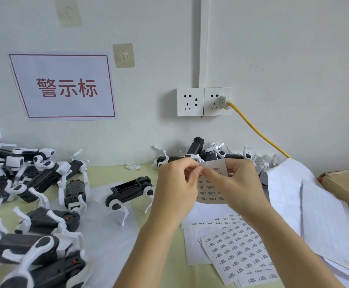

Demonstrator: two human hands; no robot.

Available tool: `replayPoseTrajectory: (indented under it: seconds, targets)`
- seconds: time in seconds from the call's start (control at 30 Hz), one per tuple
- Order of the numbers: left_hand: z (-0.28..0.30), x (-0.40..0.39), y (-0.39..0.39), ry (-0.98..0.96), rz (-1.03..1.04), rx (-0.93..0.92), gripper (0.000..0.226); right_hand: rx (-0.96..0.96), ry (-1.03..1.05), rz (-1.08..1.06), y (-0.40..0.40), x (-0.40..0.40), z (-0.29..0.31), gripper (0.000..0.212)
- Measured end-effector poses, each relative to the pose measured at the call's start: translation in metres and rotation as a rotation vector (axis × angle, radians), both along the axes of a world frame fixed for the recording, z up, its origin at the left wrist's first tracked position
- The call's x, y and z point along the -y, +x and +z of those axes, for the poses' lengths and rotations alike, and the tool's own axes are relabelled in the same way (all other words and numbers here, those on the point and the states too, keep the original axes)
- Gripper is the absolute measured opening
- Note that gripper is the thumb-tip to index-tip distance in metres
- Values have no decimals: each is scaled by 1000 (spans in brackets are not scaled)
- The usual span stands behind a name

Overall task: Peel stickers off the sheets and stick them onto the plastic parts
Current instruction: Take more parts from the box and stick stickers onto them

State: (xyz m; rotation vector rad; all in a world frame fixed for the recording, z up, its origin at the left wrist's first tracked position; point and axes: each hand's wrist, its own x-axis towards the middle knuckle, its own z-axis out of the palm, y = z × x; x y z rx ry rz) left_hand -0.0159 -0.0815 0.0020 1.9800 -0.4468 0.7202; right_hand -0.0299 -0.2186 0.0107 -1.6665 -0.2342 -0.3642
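Note:
I hold a small sticker sheet (212, 189) upright above the table, between both hands. My left hand (176, 189) grips its left edge, thumb and forefinger pinched at the top. My right hand (237, 183) holds the right side and its fingertips pinch at a sticker near the sheet's top left corner. A black-and-white plastic robot-dog part (131, 191) stands on the table just left of my left hand. More sticker sheets (239, 251) lie flat below my hands.
A heap of black-and-white plastic parts (30, 204) fills the left of the table, and another pile (207, 154) sits against the wall behind my hands. Blank backing sheets (314, 215) and a cardboard box (348, 186) lie at right. A yellow cable (258, 132) runs from the wall socket.

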Motion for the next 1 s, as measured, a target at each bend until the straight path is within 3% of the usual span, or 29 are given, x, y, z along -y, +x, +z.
replayPoseTrajectory:
  seconds: [0.5, 1.0]
  targets:
    - [0, 0, -1, 18, 9, -7, 22, -13, -64, 2, 0, -1, 2, 13]
    - [0, -4, 1, -46, -30, -57, 18, -27, -59, -3, -1, 1, 4, 15]
